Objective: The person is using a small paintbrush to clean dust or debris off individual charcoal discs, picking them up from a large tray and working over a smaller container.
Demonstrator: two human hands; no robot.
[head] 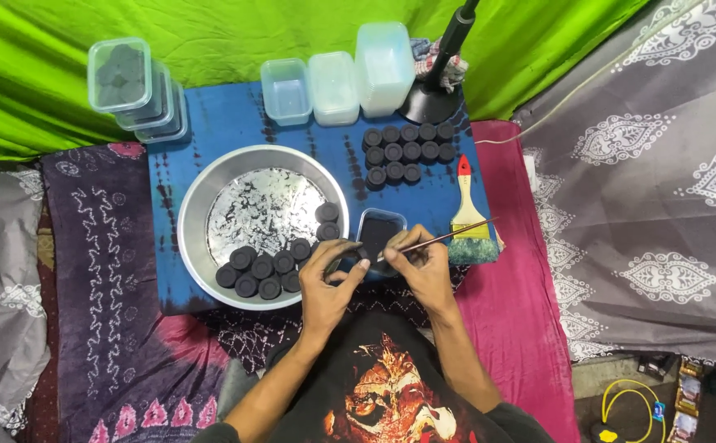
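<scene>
The left hand is pinching a small round black disc beside the metal basin; the right hand is gripping a thin brush over the dark tray.

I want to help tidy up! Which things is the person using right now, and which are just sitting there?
In use: left hand, right hand, thin brush, small black tray, black discs in the metal bowl.

Just sitting: wide paintbrush, clear boxes, lamp base.

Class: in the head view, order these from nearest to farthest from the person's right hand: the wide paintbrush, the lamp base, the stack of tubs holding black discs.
From the right hand:
1. Wide paintbrush, just right of it.
2. Lamp base, at the cloth's far edge.
3. Stack of tubs, far left corner.
</scene>
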